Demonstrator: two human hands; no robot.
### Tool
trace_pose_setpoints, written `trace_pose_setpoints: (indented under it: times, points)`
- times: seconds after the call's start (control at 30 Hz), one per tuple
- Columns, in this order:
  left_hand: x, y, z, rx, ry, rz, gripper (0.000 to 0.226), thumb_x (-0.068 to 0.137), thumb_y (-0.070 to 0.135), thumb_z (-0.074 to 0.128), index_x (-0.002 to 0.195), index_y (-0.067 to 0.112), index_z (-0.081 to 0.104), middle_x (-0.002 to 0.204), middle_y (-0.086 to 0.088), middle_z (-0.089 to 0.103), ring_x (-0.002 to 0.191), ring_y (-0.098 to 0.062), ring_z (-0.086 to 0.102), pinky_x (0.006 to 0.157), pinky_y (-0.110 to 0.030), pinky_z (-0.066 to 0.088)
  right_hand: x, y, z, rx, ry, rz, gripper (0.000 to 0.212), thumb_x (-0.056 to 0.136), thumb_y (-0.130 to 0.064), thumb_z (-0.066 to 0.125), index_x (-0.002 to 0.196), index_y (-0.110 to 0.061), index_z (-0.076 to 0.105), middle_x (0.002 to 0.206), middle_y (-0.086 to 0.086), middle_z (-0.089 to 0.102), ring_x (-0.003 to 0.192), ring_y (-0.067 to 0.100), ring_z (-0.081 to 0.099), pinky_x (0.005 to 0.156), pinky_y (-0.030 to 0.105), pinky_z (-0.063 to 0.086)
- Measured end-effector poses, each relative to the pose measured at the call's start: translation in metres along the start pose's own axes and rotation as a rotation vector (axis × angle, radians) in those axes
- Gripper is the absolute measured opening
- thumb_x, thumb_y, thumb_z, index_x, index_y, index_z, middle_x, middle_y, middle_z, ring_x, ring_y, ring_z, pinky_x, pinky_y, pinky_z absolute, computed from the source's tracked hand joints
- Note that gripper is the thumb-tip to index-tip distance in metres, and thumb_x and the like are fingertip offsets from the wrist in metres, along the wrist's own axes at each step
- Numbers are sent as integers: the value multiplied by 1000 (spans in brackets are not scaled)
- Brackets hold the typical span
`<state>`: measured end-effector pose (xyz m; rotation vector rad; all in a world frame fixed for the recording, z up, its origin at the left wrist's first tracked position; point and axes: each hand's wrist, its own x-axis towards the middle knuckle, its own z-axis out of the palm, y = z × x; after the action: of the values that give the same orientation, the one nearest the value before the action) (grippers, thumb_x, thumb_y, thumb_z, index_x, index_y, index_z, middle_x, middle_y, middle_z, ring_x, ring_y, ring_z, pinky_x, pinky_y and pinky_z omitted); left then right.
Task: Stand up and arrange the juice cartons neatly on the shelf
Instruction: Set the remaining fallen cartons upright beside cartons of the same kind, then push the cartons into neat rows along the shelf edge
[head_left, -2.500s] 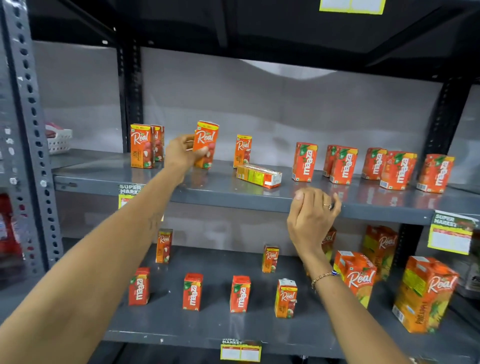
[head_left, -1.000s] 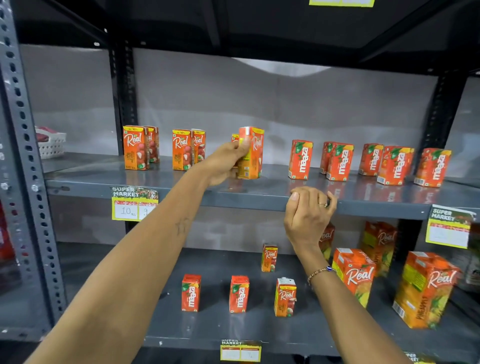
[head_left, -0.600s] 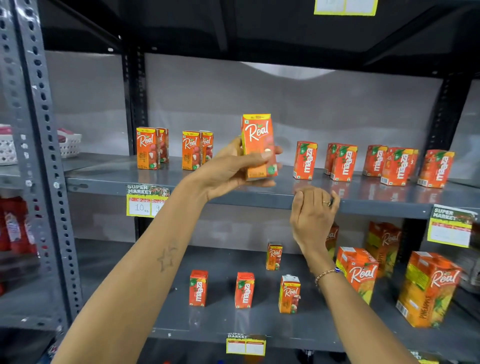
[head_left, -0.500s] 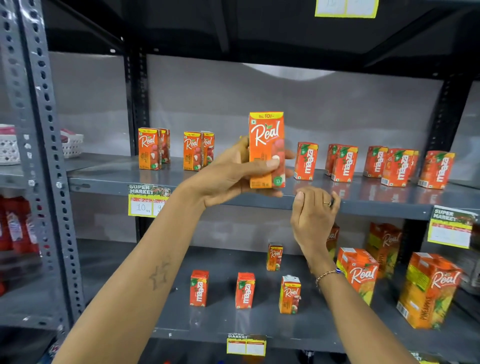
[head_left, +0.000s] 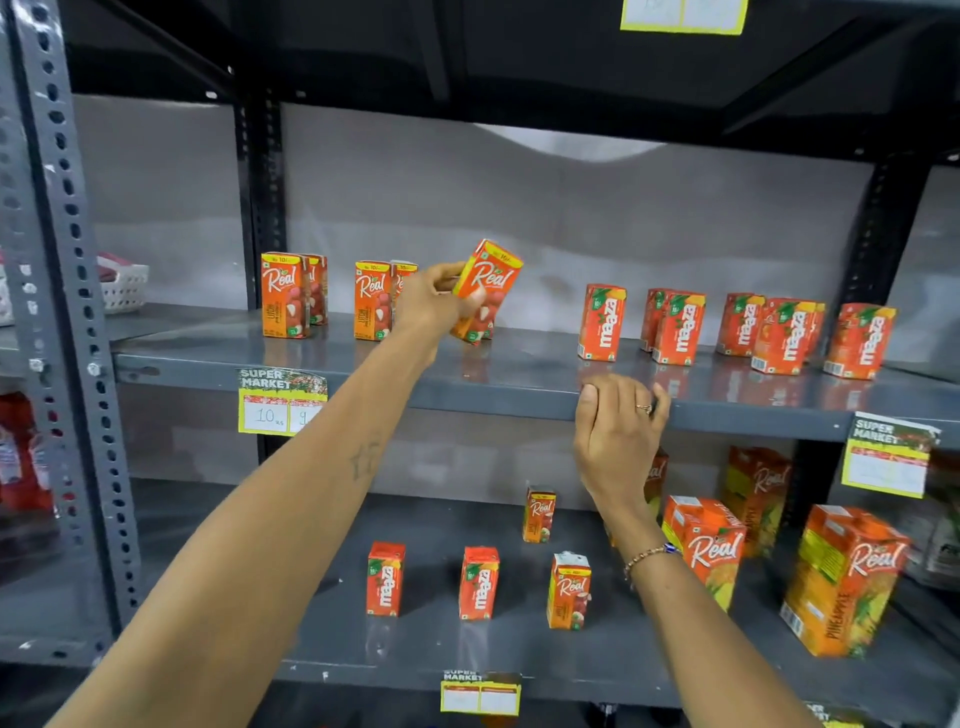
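My left hand (head_left: 434, 304) grips a small orange Real carton (head_left: 491, 283), tilted, its bottom just at the upper shelf (head_left: 519, 387). Another carton stands partly hidden behind it. To its left stand two pairs of upright Real cartons (head_left: 284, 301) (head_left: 373, 300). Right of it, several red Maaza cartons (head_left: 601, 322) stand in a loose row. My right hand (head_left: 618, 436) rests over the upper shelf's front edge, fingers curled on it, holding no carton.
The lower shelf (head_left: 519, 660) carries two small Maaza cartons (head_left: 385, 579), two small Real cartons (head_left: 569, 590) and large Real pineapple cartons (head_left: 844, 582) at right. A perforated grey upright (head_left: 78, 338) stands left, a white basket (head_left: 124, 286) behind it. Price labels (head_left: 280, 400) hang on shelf edges.
My left hand has carried the Real carton from in front of my view back and left onto the upper shelf, tilting it. My right hand has stayed on the shelf edge.
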<state>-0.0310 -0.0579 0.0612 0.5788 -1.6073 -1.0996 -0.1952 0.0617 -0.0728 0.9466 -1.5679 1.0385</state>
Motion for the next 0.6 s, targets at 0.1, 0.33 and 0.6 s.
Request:
trace_pose_setpoints:
  times: [0.1, 0.33, 0.6]
  points:
    - [34, -19, 4, 140, 90, -91, 53, 76, 21, 78, 126, 15, 60, 118, -3, 67, 98, -15, 63, 85, -29, 53, 0, 2, 2, 10, 17, -19, 27, 96, -26, 36, 97, -14, 60, 101, 7, 66, 97, 22, 59, 106, 40, 25]
    - [74, -43, 18, 309, -38, -218, 51, 85, 21, 68, 130, 11, 45, 128, -10, 59, 106, -21, 60, 72, -26, 51, 1, -1, 1, 18, 44, -4, 29, 93, -24, 39, 92, -11, 65, 97, 8, 68, 92, 24, 61, 104, 43, 31]
    - [81, -47, 13, 623, -213, -65, 44, 96, 11, 50, 138, 5, 41, 136, -13, 53, 122, -28, 53, 101, -37, 45, 57, -25, -13, -49, -320, 188, 26, 91, -29, 47, 80, -11, 62, 83, 6, 66, 77, 23, 60, 76, 36, 45]
